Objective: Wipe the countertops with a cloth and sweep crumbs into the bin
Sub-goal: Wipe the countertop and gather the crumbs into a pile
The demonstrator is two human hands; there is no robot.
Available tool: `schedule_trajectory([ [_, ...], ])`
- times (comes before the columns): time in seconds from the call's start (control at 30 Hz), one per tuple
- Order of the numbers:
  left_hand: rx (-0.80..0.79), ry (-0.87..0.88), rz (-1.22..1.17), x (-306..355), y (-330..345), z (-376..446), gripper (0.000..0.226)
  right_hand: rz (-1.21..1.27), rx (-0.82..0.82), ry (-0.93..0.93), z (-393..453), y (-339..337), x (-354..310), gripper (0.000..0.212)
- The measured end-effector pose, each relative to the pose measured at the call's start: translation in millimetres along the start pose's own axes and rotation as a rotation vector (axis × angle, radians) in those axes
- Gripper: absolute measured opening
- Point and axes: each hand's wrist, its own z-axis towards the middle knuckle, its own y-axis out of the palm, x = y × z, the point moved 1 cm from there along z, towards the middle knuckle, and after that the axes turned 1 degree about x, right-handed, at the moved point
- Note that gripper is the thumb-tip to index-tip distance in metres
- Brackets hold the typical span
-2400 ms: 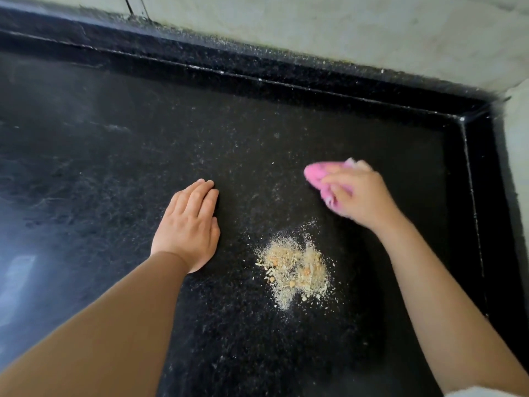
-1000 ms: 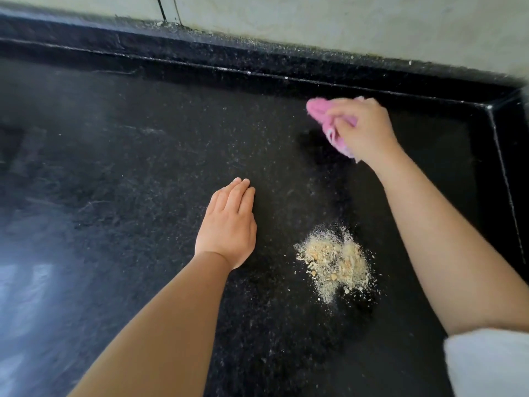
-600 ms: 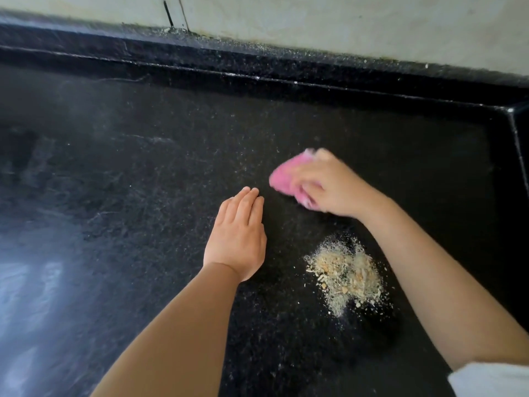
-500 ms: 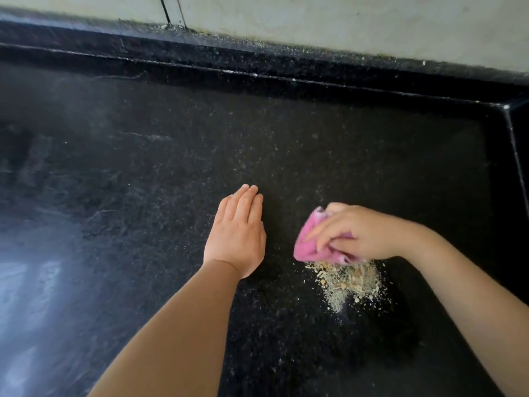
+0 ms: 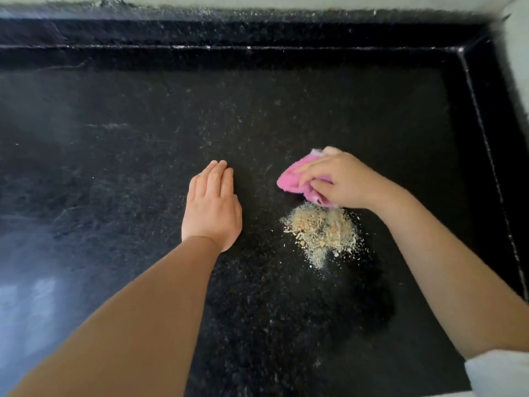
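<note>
Both hands are low over the black counter (image 5: 114, 167) in the head view, the only view given. Left hand (image 5: 211, 207) lies flat on the stone, palm down, fingers straight and together, pointing away from the person toward the back wall; it holds nothing. Right hand (image 5: 340, 181) comes in from the right with its fingers curled over a bunched pink cloth (image 5: 294, 179), gripping it and pressing it onto the counter. That cloth is crumpled rather than spread, and its long axis runs from upper left to lower right, with one end poking out past the fingertips toward the left hand and the other tucked under the heel of the right hand.

Just in front of the cloth, on the side nearer the person, sits a pile of beige crumbs (image 5: 320, 230); the cloth's lower edge touches the pile's far rim. Fine pale specks are scattered across the dark surface around both hands. A raised black edge (image 5: 257, 35) runs along the back and turns down the right side, with a pale wall (image 5: 286, 1) above it. A bit of white sleeve (image 5: 498, 373) shows at the lower right corner.
</note>
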Motion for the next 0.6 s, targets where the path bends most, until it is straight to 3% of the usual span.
schedule_trajectory([
  [0.07,-0.02,-0.021,-0.029,-0.5,1.1,-0.9,0.043,0.062,-0.037,-0.037,-26.7,2.7,-2.6,0.026],
  [0.2,-0.005,-0.008,-0.034,-1.6,3.9,-1.7,0.045,0.374,0.409,0.033,-72.5,-0.8,-1.4,0.034],
  [0.33,-0.031,-0.006,-0.043,-1.3,2.9,-2.6,0.047,0.341,0.684,0.153,-103.3,24.3,-2.6,0.031],
  [0.4,-0.025,0.01,-0.048,0.5,0.2,-4.2,0.047,0.469,0.868,0.252,-116.0,29.3,-4.4,0.033],
  [0.6,-0.015,0.012,-0.044,2.0,-3.1,-5.6,0.047,0.559,0.993,0.305,-135.5,29.0,-12.0,0.035],
])
